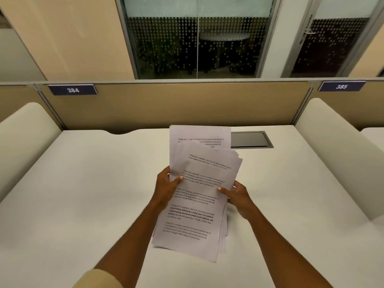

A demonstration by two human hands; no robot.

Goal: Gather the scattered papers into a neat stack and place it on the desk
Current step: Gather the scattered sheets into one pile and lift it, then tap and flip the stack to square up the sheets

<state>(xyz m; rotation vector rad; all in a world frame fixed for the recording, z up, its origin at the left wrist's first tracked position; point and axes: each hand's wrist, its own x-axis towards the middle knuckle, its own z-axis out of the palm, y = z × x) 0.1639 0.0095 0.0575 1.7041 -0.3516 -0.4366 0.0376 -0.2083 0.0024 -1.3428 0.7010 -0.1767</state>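
A bundle of several white printed papers [197, 204] is held up over the middle of the white desk [93, 194]. The sheets are fanned and uneven, with one sheet sticking out higher at the back. My left hand [166, 188] grips the bundle's left edge, thumb on top of the front sheet. My right hand [236, 194] grips the right edge, its thumb also pressed on the front sheet. The lower sheets hang down between my forearms.
A dark cable hatch [249, 139] is set into the desk at the back right. A tan partition [166, 104] with labels 384 and 385 closes the back. Cream side dividers [27, 129] [332, 146] flank the desk.
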